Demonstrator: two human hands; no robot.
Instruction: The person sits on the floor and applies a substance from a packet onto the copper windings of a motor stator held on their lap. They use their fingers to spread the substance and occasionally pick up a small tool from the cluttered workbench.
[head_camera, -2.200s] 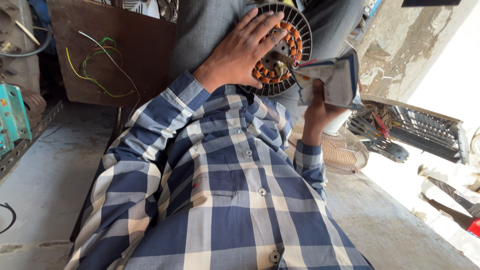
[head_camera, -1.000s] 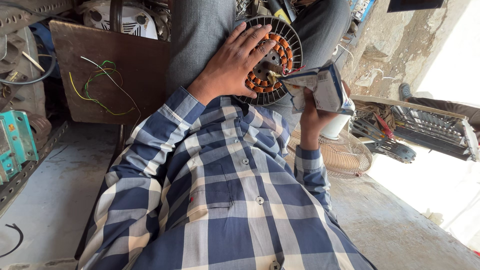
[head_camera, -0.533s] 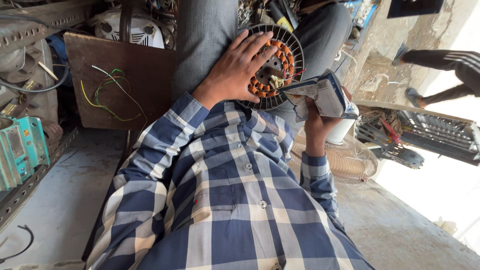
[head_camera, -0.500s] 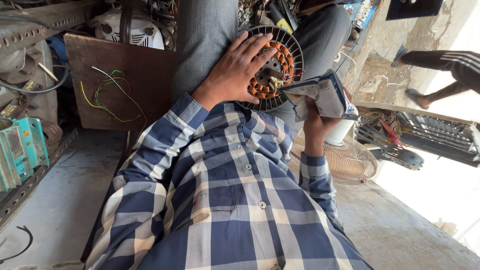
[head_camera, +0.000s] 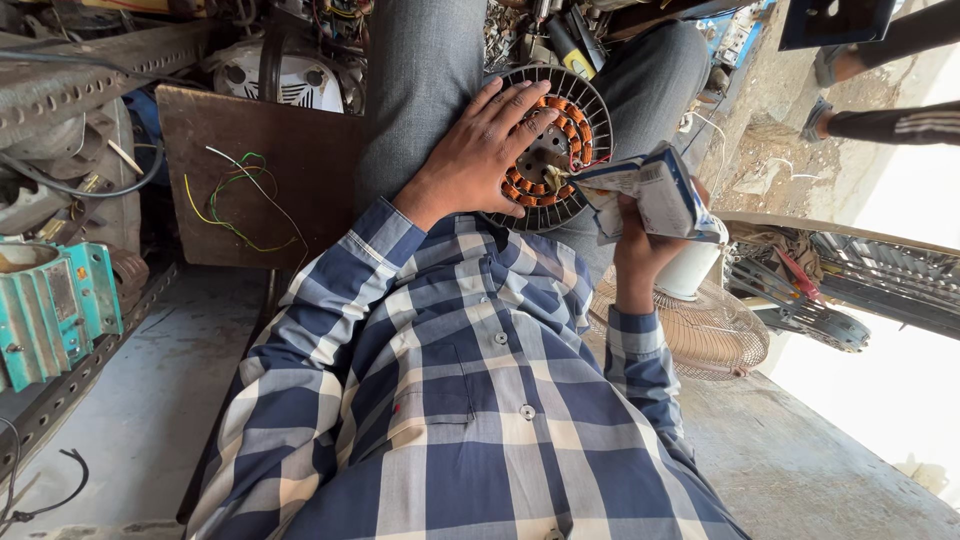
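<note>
A round motor stator (head_camera: 570, 120) with copper-orange windings lies on my lap, on grey trousers. My left hand (head_camera: 475, 160) rests flat on the stator's left part, fingers spread over the windings. My right hand (head_camera: 635, 235) holds a small white and blue carton (head_camera: 650, 190) just right of the stator, with its open end turned to the windings. The sleeves and front of my blue checked shirt fill the lower middle of the view.
A brown board (head_camera: 260, 170) with loose green and yellow wires lies at the left. A teal metal part (head_camera: 50, 310) sits at the far left. A fan guard (head_camera: 700, 330) and a white cylinder lie at the right. Another person's legs (head_camera: 890, 80) are at top right.
My left hand stays on the stator and my right hand keeps the carton, now closer to the windings. Another person's legs have come into view at top right.
</note>
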